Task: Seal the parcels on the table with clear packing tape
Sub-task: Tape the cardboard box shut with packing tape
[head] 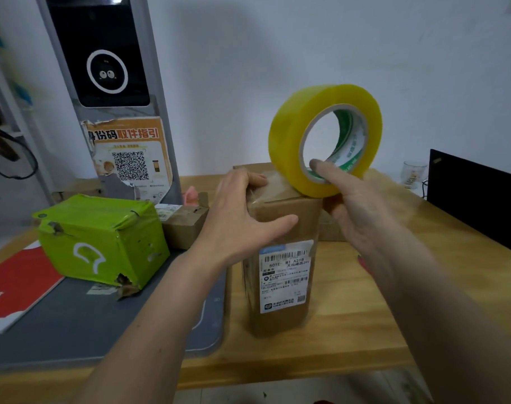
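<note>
Tall brown cardboard box point(280, 258) upright near the middle of the wooden table point(365, 310), white shipping label point(286, 277) facing the camera, just right of a grey mat point(73, 325). Strip of clear tape point(273, 186) stretched across the box top from a yellow-looking tape roll point(324, 138) standing on edge at the top right corner. Left hand point(245, 217) pressing on the box, fingers over the taped top edge, thumb laid straight across the front face. Right hand point(362, 211) gripping the roll, index finger hooked through the core, remaining fingers curled beneath the roll. Green parcel point(102, 237), torn at its corners, resting on the mat to the left, well apart from the box. Small brown box point(184, 223) between the green parcel and the left hand, further back. Red booklet point(18, 284) at the mat's left edge. Grey pillar point(108, 91) with a dark screen and an orange QR poster point(132, 156) behind the green parcel. Small glass point(413, 173) and a black screen point(478, 199) at the far right of the table. White wall point(277, 53) behind.
</note>
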`<state>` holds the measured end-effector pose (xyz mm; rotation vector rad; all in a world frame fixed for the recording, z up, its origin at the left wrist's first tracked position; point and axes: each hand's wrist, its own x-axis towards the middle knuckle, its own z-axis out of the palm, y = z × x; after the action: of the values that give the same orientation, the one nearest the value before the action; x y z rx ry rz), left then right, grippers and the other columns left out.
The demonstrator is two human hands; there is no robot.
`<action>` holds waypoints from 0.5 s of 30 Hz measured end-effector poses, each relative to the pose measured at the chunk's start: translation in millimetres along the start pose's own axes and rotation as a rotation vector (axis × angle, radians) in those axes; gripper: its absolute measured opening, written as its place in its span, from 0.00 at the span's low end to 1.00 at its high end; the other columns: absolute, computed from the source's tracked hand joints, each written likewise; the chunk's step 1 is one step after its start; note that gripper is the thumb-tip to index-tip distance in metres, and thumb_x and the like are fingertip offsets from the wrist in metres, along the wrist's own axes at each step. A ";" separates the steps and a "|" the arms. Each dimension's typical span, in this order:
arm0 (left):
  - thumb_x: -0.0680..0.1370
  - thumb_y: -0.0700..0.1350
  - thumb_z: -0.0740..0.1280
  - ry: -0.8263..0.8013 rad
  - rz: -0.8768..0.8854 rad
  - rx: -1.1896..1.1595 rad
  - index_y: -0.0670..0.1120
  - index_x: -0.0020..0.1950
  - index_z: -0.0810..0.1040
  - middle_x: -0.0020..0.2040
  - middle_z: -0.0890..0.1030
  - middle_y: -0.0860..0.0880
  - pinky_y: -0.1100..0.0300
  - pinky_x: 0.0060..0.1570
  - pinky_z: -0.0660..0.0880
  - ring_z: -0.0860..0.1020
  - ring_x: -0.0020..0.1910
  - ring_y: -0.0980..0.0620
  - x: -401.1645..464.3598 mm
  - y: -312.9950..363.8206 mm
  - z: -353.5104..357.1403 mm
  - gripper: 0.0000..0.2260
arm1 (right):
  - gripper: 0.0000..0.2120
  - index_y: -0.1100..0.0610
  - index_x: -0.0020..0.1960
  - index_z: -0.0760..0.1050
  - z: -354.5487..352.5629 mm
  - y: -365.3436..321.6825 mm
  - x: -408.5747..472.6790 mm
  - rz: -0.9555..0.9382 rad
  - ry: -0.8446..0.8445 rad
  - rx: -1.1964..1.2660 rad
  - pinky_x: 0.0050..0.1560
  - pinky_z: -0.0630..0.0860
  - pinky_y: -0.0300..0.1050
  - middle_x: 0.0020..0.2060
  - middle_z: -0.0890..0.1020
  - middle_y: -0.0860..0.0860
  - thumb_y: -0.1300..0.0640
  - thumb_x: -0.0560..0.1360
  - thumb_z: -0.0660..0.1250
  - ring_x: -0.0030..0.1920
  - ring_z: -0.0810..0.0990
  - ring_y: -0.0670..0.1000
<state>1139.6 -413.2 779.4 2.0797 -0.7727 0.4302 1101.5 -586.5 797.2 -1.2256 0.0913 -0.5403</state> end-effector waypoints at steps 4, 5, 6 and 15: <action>0.66 0.66 0.74 -0.026 -0.070 0.129 0.54 0.60 0.69 0.57 0.72 0.56 0.61 0.52 0.68 0.71 0.59 0.56 4.0 25.9 2.4 0.29 | 0.07 0.51 0.47 0.81 2.7 -5.8 -0.3 -0.117 0.059 -0.231 0.56 0.80 0.58 0.45 0.86 0.51 0.54 0.69 0.72 0.50 0.84 0.54; 0.66 0.67 0.73 -0.007 -0.050 0.187 0.54 0.61 0.71 0.58 0.73 0.56 0.61 0.53 0.66 0.71 0.61 0.55 3.3 28.3 5.4 0.30 | 0.06 0.51 0.45 0.81 2.3 -8.0 -0.6 -0.146 0.073 -0.286 0.56 0.79 0.61 0.44 0.86 0.53 0.52 0.68 0.71 0.50 0.84 0.56; 0.67 0.68 0.73 0.007 -0.035 0.239 0.54 0.62 0.72 0.58 0.75 0.55 0.60 0.54 0.65 0.70 0.62 0.53 2.1 29.3 7.7 0.30 | 0.05 0.52 0.43 0.80 2.3 -10.6 -2.0 -0.164 0.083 -0.327 0.55 0.78 0.64 0.45 0.86 0.55 0.52 0.68 0.71 0.50 0.83 0.58; 0.69 0.70 0.69 -0.049 -0.033 0.400 0.52 0.65 0.73 0.64 0.77 0.50 0.53 0.64 0.68 0.70 0.67 0.49 2.1 33.5 2.3 0.32 | 0.02 0.54 0.46 0.80 -4.9 -28.7 1.8 -0.164 0.015 -0.343 0.50 0.81 0.63 0.45 0.85 0.58 0.59 0.75 0.69 0.47 0.84 0.57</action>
<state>1119.0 -430.7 799.4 2.4785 -0.7237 0.5527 1091.5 -598.1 822.0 -1.5722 0.0993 -0.6969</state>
